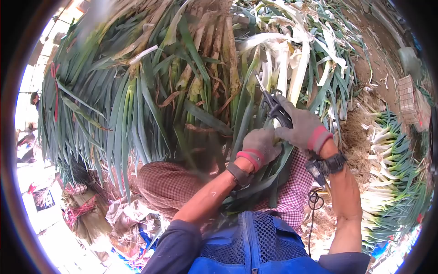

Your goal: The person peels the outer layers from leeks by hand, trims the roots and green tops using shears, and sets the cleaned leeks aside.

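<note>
My left hand point(261, 147), in a grey glove with a pink cuff, is closed round a leek point(269, 123) above my lap, with its green leaves hanging down over my legs. Just to the right, my right hand point(302, 125), gloved the same way, grips a black tool point(276, 111) with a thin pointed metal tip. The tool lies against the leek, its tip pointing up and left. The fingers of my left hand are partly hidden beneath the glove's back.
A big heap of leeks point(105, 105) fills the left and centre. Pale-stemmed leeks point(299, 68) lie beyond my hands. A row of leeks point(388, 173) runs down the right, near a crate point(408, 98). A cable point(312, 219) hangs from my right wrist.
</note>
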The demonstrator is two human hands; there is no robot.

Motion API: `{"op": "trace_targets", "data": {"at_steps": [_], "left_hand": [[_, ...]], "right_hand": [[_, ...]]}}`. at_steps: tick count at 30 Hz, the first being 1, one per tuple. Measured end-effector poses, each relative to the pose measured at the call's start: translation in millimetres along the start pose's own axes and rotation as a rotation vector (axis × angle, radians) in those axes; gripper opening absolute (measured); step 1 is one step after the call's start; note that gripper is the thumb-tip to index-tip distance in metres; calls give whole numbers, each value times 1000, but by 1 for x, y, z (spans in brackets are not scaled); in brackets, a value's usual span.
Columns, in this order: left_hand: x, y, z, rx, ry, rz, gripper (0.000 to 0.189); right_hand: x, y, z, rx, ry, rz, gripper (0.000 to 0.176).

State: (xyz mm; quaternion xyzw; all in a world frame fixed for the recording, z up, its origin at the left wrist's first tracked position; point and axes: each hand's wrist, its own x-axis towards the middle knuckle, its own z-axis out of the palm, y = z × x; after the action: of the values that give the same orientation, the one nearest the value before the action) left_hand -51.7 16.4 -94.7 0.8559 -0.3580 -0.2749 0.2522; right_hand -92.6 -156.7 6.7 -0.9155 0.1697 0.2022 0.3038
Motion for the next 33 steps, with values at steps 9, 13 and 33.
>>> {"op": "trace_targets", "data": {"at_steps": [9,13,33], "left_hand": [[-10,-28,-6,-225,-38,-49,42],[-10,-31,-6,-170,-117,-42,39],[94,-104,-38,-19,462,-260,40]], "right_hand": [[30,-25,15,-144,-183,-69,96],[43,-36,11,-208,-262,-30,95],[184,-40,-13,-317,107,19,89]]}}
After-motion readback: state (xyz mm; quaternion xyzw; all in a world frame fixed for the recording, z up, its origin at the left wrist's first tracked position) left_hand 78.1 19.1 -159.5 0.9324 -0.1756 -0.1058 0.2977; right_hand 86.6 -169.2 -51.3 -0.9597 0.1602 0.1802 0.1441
